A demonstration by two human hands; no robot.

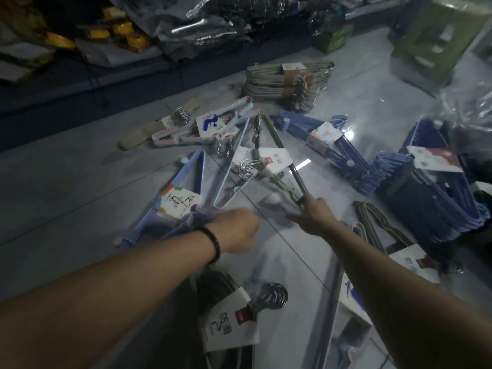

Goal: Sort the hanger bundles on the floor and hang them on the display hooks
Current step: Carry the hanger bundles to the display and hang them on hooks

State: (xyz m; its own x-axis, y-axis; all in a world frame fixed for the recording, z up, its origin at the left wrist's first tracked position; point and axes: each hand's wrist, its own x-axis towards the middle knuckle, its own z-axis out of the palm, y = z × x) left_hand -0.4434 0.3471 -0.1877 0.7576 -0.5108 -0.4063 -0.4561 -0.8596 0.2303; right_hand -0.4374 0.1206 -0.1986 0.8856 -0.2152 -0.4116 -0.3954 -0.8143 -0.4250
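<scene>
Several hanger bundles with paper labels lie scattered on the grey tiled floor. My right hand (312, 215) grips the near corner of an olive-and-dark hanger bundle (269, 145) and holds it tilted off the floor. My left hand (238, 230), a dark bracelet on its wrist, is curled into a fist just past a light purple bundle (183, 201); I cannot make out anything in it. A pale blue bundle (231, 166) lies between the two. Blue bundles (327, 139) and a tall dark blue stack (436, 187) lie to the right. A grey stack (287, 83) sits further back.
A pink-and-blue bundle (213, 123) and a beige bundle (159, 123) lie at the left rear. Dark bundles (231, 310) rest near my arms. Shelves with wrapped goods (202, 25) line the back, and a green stool (431, 35) stands at the right rear.
</scene>
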